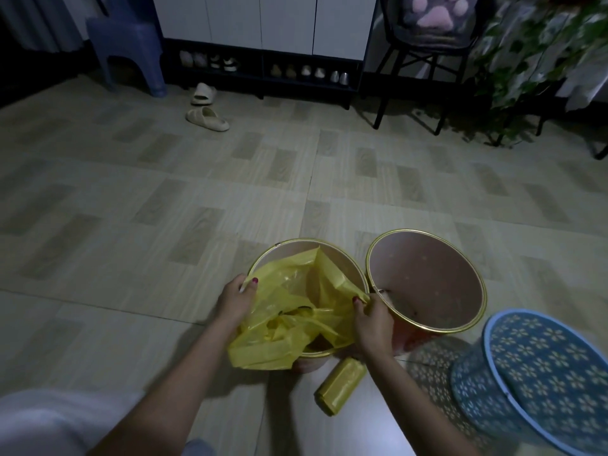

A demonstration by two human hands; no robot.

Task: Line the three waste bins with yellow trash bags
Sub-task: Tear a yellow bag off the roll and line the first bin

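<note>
Both hands pinch the mouth of one yellow bag (pixel 296 311) and pull it apart over the first bin (pixel 297 246), probably so the opening can be spread wide enough to fold over the gold rim: the left hand (pixel 235 299) is closed on the bag's edge at the rim's left side, the right hand (pixel 370 319) closed on the opposite edge where this bin nearly touches the second bin (pixel 427 281). The bag's middle sags inside while a loose flap spills over the near rim, between the forearms, so the far rim beyond the hands is not yet covered. The second bin sits bare just right of the right hand, and the blue patterned bin (pixel 539 380) further right, also unlined. The roll of bags (pixel 340 385) lies on the floor (pixel 164 209) just under the right wrist. Open floor lies left of the left hand; the right side is crowded
</note>
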